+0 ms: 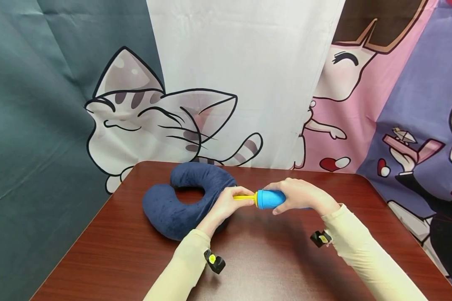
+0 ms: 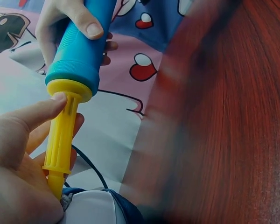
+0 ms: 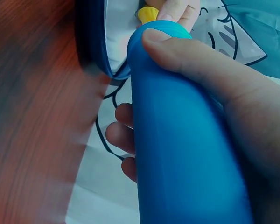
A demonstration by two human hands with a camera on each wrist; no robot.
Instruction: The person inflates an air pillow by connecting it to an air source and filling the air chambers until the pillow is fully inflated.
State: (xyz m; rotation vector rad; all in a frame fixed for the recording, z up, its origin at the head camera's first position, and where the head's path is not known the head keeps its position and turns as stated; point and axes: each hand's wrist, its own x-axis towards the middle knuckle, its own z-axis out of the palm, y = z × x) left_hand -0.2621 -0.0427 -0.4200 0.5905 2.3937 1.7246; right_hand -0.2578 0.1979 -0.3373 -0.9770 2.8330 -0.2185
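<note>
A hand pump with a blue barrel [image 1: 270, 199] and a ribbed yellow nozzle [image 2: 61, 135] lies roughly level above the table, held by both hands. My right hand [image 1: 300, 195] grips the blue barrel, its thumb along one side and fingertips showing on the other in the right wrist view. The yellow nozzle is pinched by my left hand [image 1: 229, 202], thumb near the collar and fingers behind. Beside the left hand lies a navy U-shaped neck pillow [image 1: 173, 215]. In the left wrist view the nozzle's tip reaches a zipped edge of the pillow; whether it is inserted is hidden.
The brown wooden table [image 1: 271, 259] carries the pillow at its back left. Behind it hangs a cartoon-printed cloth [image 1: 245, 62] that reaches the table's far edge. Small black wrist cameras [image 1: 214, 262] sit on both cream sleeves.
</note>
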